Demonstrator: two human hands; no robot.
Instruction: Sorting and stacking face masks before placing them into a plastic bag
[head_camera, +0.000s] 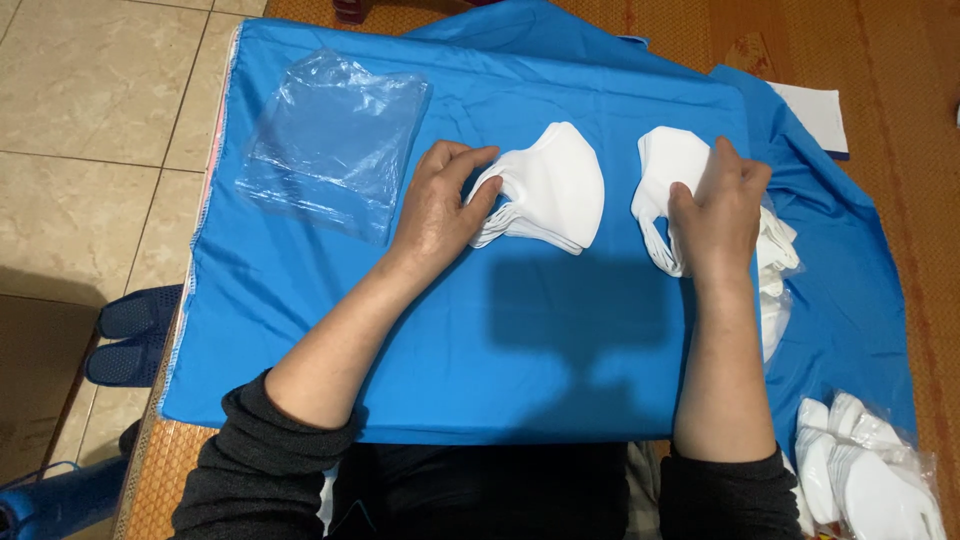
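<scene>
Head view: your left hand (437, 205) pinches the ear-loop edge of a small stack of white masks (550, 188) lying flat on the blue cloth (560, 350) over the tabletop. Your right hand (718, 210) presses its curled fingers on a second white mask (667, 165), with more masks just beyond it. Clear plastic bags (335, 140) lie to the far left; bagged masks (865, 470) sit at the lower right.
</scene>
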